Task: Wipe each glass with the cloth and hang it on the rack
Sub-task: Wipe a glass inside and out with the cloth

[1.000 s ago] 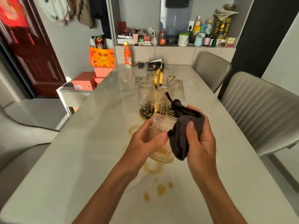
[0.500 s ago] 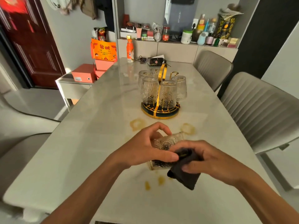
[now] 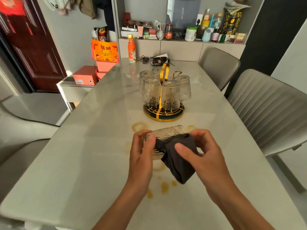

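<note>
Glass: clear, ribbed, lying sideways.

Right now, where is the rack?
In the head view, the rack stands mid-table beyond both hands, holding upside-down glasses, with the orange bottle farther back to its left.

Stained marble table with rack, bottle.

- The rack stands on the worktop, past the hands, with glasses hung upside down on it.
- A glass lies sideways between the left hand and right hand, the cloth over its right part.
- A bottle stands at the far edge.
- Two chairs sit to the right.
</note>
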The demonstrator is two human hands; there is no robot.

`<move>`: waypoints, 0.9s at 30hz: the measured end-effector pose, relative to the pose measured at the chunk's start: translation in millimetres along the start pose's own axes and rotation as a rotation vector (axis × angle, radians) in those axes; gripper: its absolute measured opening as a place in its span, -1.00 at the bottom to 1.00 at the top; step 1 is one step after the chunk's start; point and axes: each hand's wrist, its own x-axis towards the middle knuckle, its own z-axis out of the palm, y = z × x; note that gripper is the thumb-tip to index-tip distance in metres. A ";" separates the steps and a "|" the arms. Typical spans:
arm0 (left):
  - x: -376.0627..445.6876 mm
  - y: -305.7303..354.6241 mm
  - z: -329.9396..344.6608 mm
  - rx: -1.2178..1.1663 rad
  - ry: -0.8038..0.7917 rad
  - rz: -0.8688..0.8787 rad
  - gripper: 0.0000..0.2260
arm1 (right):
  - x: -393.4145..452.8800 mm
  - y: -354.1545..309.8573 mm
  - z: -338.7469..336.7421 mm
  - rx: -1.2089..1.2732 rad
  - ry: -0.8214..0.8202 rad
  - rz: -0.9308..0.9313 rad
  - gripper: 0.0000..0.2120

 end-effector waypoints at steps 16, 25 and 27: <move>13.7 10.3 -9.4 -0.017 -0.157 0.160 -0.76 | -4.2 -4.3 0.6 -0.016 -0.576 0.010 -0.85; 31.8 29.7 -0.5 0.174 -0.173 -0.297 -0.71 | -3.0 0.6 8.7 -0.110 -0.419 -0.102 -0.81; 35.3 26.9 2.3 0.179 -0.230 -0.263 -0.74 | 0.0 2.1 8.9 -0.040 -0.367 -0.077 -0.75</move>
